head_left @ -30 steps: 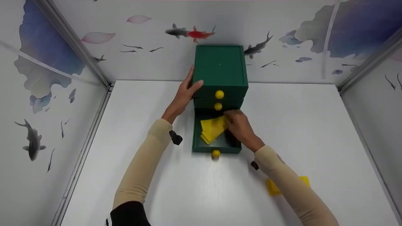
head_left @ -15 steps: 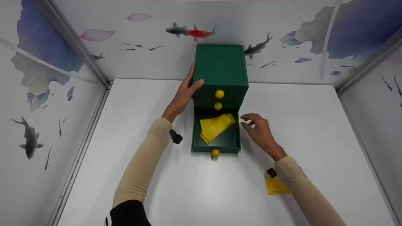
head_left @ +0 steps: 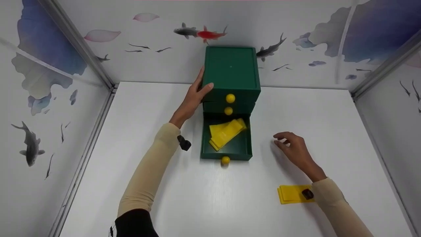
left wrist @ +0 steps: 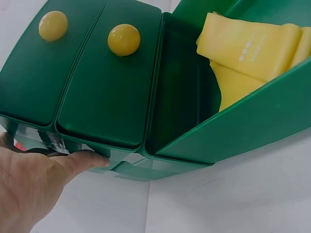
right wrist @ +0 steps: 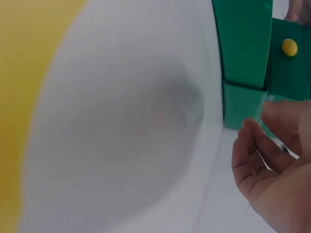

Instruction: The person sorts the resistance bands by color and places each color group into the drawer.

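A green drawer cabinet (head_left: 232, 69) with yellow round knobs stands against the back wall. Its lowest drawer (head_left: 241, 151) is pulled out and holds folded yellow resistance bands (head_left: 226, 133), one marked "Medium" in the left wrist view. My left hand (head_left: 191, 100) presses the cabinet's left side with its fingers extended along it and the thumb near the front upper edge. Right of the drawer, my right hand (head_left: 294, 149) hangs above the table, fingers loosely bent, holding nothing. More folded yellow resistance bands (head_left: 292, 194) lie on the table below it, partly covered by the right wrist's camera.
The white table (head_left: 197, 204) meets a back wall (head_left: 158, 65) printed with fish and petals. Side walls with metal corner rails (head_left: 84, 154) border the table. Above the open drawer, two drawers with yellow knobs (head_left: 230, 98) are closed.
My right hand has let go of the resistance band in the drawer and moved right and toward me, above the table. My left hand stays on the cabinet.
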A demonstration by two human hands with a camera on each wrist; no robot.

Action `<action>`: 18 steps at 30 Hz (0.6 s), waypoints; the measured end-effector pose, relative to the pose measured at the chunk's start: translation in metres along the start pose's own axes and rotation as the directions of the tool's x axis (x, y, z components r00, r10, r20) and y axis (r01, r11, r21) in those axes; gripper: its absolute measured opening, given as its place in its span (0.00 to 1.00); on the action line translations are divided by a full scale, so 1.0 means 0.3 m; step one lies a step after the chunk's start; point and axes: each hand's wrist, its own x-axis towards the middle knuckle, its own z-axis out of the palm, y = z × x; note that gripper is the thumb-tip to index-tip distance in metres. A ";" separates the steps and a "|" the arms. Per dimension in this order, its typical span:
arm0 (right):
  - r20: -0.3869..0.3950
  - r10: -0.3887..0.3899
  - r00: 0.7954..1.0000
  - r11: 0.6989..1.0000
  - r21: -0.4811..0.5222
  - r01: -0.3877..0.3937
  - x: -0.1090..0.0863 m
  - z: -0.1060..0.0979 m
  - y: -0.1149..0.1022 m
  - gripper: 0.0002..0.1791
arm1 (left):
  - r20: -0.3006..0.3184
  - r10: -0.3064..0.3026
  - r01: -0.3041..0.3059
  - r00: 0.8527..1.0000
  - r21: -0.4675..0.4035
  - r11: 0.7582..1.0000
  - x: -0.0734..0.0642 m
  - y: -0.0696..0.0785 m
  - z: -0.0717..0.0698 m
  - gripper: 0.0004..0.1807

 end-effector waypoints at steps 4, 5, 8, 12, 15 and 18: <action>0.010 0.019 1.000 1.000 -0.021 -0.019 -0.053 -0.038 0.030 0.13 | -0.008 0.003 -0.003 1.000 0.007 1.000 -0.004 0.003 0.002 0.46; 0.009 0.026 1.000 0.999 -0.024 -0.026 -0.068 -0.046 0.038 0.13 | -0.010 0.003 -0.003 1.000 0.010 1.000 -0.004 0.004 0.003 0.46; 0.013 0.061 0.998 0.998 -0.023 -0.061 -0.115 -0.073 0.063 0.13 | -0.011 0.001 -0.001 1.000 0.012 1.000 -0.002 0.005 0.006 0.46; 0.033 0.110 0.993 0.993 -0.043 -0.109 -0.176 -0.115 0.087 0.12 | 0.001 -0.003 0.003 1.000 0.013 1.000 0.003 0.004 0.007 0.45; 0.055 0.128 0.990 0.990 -0.067 -0.124 -0.212 -0.150 0.097 0.13 | 0.009 -0.003 0.003 1.000 0.008 1.000 0.005 0.001 0.005 0.45; 0.078 0.132 0.988 0.988 -0.092 -0.125 -0.239 -0.181 0.105 0.13 | 0.010 0.001 -0.001 1.000 0.003 1.000 0.005 -0.002 0.001 0.45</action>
